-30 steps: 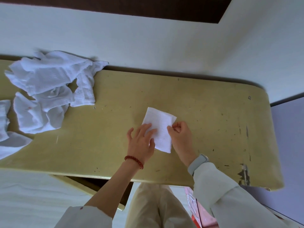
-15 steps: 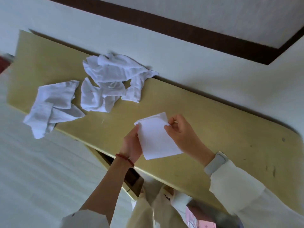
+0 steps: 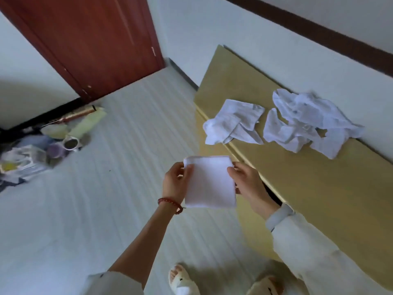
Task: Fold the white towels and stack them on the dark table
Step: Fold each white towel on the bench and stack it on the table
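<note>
Your left hand (image 3: 176, 184) and right hand (image 3: 247, 184) pinch the folded towel (image 3: 209, 182) by opposite edges, keeping it flat off the surface (image 3: 319, 188), probably for carrying to the stack.

Head-worn view, steeply down, close.

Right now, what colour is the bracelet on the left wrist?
The beaded bracelet is dark red; the head view, the only one, shows it just below the left hand.
</note>
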`<move>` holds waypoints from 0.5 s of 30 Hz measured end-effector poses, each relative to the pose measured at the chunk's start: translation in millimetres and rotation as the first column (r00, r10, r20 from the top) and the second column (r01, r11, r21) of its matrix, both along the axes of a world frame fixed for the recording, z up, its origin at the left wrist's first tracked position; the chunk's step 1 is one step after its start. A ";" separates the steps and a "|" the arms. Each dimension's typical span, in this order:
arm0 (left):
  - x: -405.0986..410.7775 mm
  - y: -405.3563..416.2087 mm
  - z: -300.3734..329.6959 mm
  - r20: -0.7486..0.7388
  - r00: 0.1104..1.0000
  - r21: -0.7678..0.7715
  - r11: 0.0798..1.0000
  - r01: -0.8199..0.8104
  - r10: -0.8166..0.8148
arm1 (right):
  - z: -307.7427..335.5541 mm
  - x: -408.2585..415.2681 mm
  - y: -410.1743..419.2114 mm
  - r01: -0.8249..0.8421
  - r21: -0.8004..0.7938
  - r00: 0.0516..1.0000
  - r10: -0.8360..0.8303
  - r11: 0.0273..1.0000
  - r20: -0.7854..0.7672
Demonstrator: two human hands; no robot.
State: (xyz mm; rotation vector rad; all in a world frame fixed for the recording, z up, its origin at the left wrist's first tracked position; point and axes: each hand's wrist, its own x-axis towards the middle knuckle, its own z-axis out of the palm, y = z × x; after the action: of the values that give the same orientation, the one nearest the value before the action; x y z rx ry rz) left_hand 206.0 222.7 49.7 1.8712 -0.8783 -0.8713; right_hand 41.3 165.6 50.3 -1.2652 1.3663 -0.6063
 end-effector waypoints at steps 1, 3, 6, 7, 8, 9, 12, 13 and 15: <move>35.8 13.8 4.8 0.078 0.996 -0.002 0.999 -0.036 0.036 | 3.3 39.9 8.3 -0.048 -0.084 0.998 0.045 0.995 -0.039; 109.1 43.9 14.7 0.218 0.969 -0.003 0.993 -0.118 0.116 | 11.8 121.1 28.7 -0.135 -0.232 0.988 0.112 0.963 -0.110; 213.7 88.0 34.2 0.371 0.897 -0.037 0.969 -0.246 0.242 | 27.5 239.7 58.4 -0.225 -0.382 0.971 0.175 0.896 -0.161; 246.7 100.7 40.6 0.404 0.869 -0.051 0.955 -0.291 0.286 | 34.2 277.4 66.3 -0.260 -0.426 0.963 0.203 0.866 -0.176; 278.1 112.8 47.8 0.424 0.845 -0.060 0.941 -0.333 0.326 | 39.8 314.0 73.3 -0.295 -0.467 0.954 0.230 0.834 -0.192; 308.4 123.2 53.8 0.436 0.824 -0.065 0.926 -0.372 0.362 | 45.7 349.0 78.6 -0.329 -0.502 0.944 0.260 0.800 -0.204; 392.5 146.2 69.0 0.453 0.768 -0.080 0.879 -0.471 0.453 | 59.6 446.7 85.6 -0.414 -0.585 0.909 0.350 0.698 -0.225; 419.5 150.7 72.2 0.447 0.751 -0.090 0.860 -0.503 0.486 | 63.6 476.7 86.7 -0.433 -0.608 0.898 0.377 0.666 -0.226; 473.6 155.3 76.0 0.413 0.725 -0.105 0.820 -0.563 0.551 | 67.3 536.7 86.2 -0.469 -0.638 0.872 0.434 0.610 -0.226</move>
State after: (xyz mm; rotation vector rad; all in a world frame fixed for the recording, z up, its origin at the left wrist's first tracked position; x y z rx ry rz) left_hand 679.5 378.1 125.6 2.2197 -0.4810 -0.0902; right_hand 578.0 251.7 117.6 -2.1570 0.7873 -0.7409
